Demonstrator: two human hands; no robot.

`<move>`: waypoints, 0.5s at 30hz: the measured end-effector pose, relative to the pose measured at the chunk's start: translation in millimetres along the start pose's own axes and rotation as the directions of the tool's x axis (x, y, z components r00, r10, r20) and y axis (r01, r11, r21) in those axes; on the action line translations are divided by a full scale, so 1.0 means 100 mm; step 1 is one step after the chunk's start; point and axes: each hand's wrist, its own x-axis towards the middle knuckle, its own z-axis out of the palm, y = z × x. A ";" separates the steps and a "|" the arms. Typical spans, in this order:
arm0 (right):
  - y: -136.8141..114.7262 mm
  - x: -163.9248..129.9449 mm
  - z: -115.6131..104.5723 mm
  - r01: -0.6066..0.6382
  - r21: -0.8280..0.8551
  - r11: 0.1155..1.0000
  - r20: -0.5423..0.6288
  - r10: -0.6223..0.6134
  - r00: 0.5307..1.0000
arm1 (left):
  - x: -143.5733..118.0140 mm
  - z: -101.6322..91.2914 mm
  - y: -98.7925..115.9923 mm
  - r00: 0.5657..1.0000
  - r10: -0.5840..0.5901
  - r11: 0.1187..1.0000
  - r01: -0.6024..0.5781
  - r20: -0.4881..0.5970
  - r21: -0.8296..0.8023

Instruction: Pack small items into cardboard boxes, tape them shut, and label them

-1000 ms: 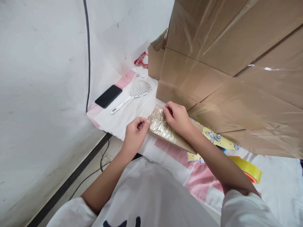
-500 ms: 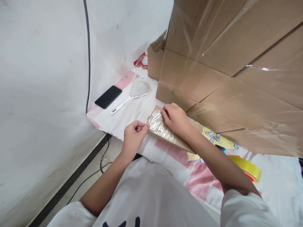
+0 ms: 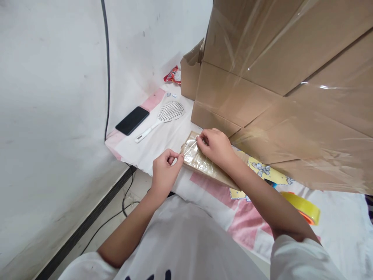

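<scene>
From where I stand, the person bends both bare hands over a narrow cardboard box, which lies flat on the pink-and-white cloth. Wrinkled clear film covers the end of its top nearest the left hand. The grip of this hand is closed, thumb and forefinger meeting just at the box's corner; what is between the tips is too small for me to see. From these fingertips the box extends toward three to four o'clock.

The right hand is above the box, its bent fingers touching the film; whether its grip is open or closed I cannot tell. Under its palm and forearm the box is partly hidden.

Seen from the box, a white perforated skimmer and a black smartphone lie at ten o'clock, a red packet at eleven, a large carton at one, and a yellow tape roll at four.
</scene>
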 end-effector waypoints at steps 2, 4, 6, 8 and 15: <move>0.01 0.00 0.00 -0.007 -0.007 1.000 0.002 0.007 1.000 | -0.01 0.01 -0.01 1.000 -0.005 1.000 0.005 -0.009 -0.012; 0.01 0.00 0.00 -0.016 -0.012 1.000 0.005 0.016 1.000 | -0.02 0.02 -0.03 1.000 -0.006 1.000 0.006 -0.020 -0.026; 0.01 0.00 0.00 -0.025 -0.018 1.000 0.008 0.025 1.000 | -0.02 0.04 -0.04 1.000 -0.003 0.999 0.002 -0.027 -0.037; 0.01 0.00 0.01 -0.028 -0.027 0.999 0.010 0.028 1.000 | -0.03 0.04 -0.04 1.000 0.000 0.999 -0.001 -0.028 -0.037; 0.01 0.02 0.02 -0.146 -0.070 0.987 0.000 0.146 0.989 | -0.02 0.07 -0.06 0.999 0.021 0.999 -0.022 -0.049 -0.027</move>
